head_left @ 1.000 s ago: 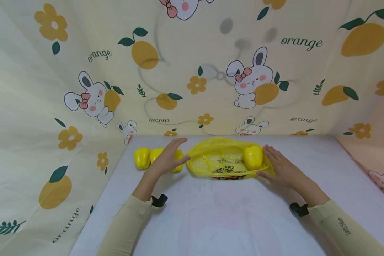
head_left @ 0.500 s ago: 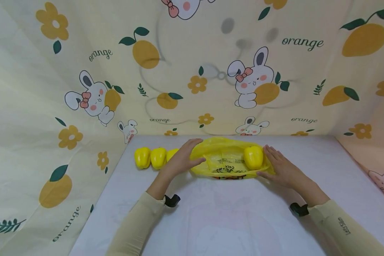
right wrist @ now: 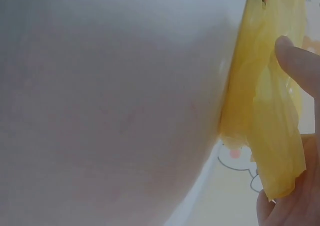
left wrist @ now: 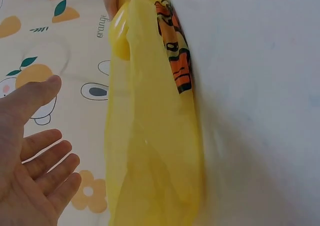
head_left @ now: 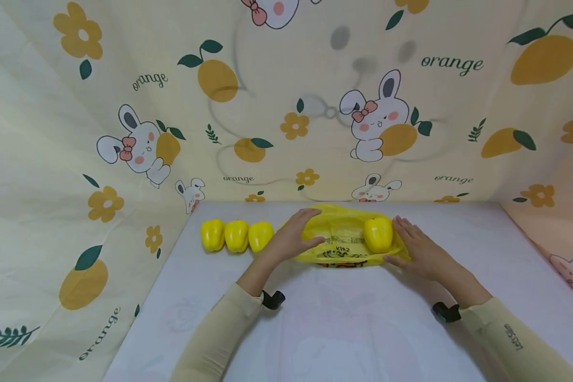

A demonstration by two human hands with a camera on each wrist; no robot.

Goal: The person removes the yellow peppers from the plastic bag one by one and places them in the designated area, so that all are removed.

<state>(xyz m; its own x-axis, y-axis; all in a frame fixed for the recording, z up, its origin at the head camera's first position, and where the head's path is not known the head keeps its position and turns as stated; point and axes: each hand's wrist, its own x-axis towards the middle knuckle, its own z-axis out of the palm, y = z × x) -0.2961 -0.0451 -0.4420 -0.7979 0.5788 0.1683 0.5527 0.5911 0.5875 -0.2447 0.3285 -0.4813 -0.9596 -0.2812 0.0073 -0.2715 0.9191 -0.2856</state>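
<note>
A yellow plastic bag (head_left: 334,254) with dark printing lies on the table, its mouth gaping upward. Inside its right end sits a yellow bell pepper (head_left: 378,235). My left hand (head_left: 293,236) is over the bag's left end, thumb and fingers spread apart. In the left wrist view that hand (left wrist: 37,161) appears beside the bag, holding nothing. My right hand (head_left: 422,252) rests against the bag's right end, fingers extended and thumb at the front edge. From the right wrist, a yellow flap (right wrist: 277,136) shows between its thumb and fingers.
Three more yellow bell peppers (head_left: 236,236) stand in a row on the white table (head_left: 334,329), left of the bag. The rightmost pepper (head_left: 260,236) is close to my left hand. A printed cloth (head_left: 267,116) hangs behind and along the sides.
My left hand has moved right, from in front of the peppers to the bag's left part, uncovering the row. The right hand and the pepper in the bag have stayed put.
</note>
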